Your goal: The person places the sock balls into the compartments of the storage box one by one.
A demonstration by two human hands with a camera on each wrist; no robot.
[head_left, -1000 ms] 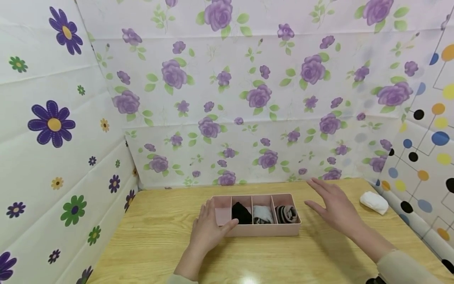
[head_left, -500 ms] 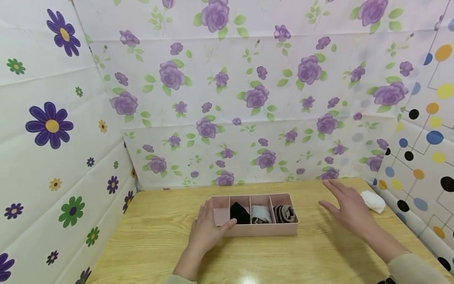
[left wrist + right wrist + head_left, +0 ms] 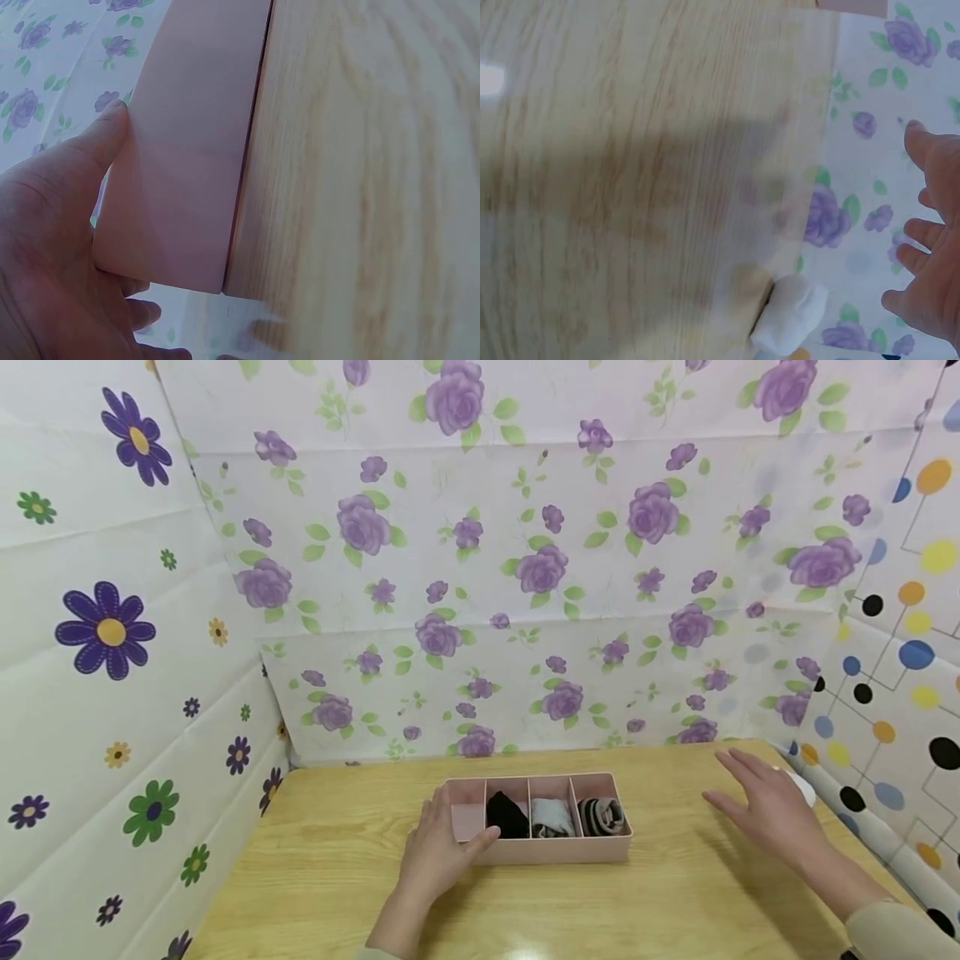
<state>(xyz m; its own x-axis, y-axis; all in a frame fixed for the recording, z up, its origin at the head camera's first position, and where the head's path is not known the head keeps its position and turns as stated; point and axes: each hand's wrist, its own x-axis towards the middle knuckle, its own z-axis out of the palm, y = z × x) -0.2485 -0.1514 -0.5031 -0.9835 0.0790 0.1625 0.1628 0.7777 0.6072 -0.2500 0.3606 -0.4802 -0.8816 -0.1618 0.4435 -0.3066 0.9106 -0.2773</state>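
Farther right, toward the white cloth (image 3: 789, 315), the right hand (image 3: 776, 814) has been carried, while the left hand (image 3: 435, 852) has been kept at the box (image 3: 551, 852). From the head, the cloth is partly covered by the right hand; from the right wrist, it is seen apart from the fingers, on the table (image 3: 660, 902) near its right edge, with its long axis set aslant. It is more nearly reached by the right hand; the left is separated from it by the box's whole length. Nothing is grasped by the right hand, its fingers being spread. The box's left end is gripped between left thumb and fingers; how firmly cannot be told. Black cloth (image 3: 506, 817), grey cloth (image 3: 552, 817) and a striped roll (image 3: 602, 817) are held in separate compartments. Close beyond the white cloth, the way is bounded by the spotted sheet (image 3: 892, 693).
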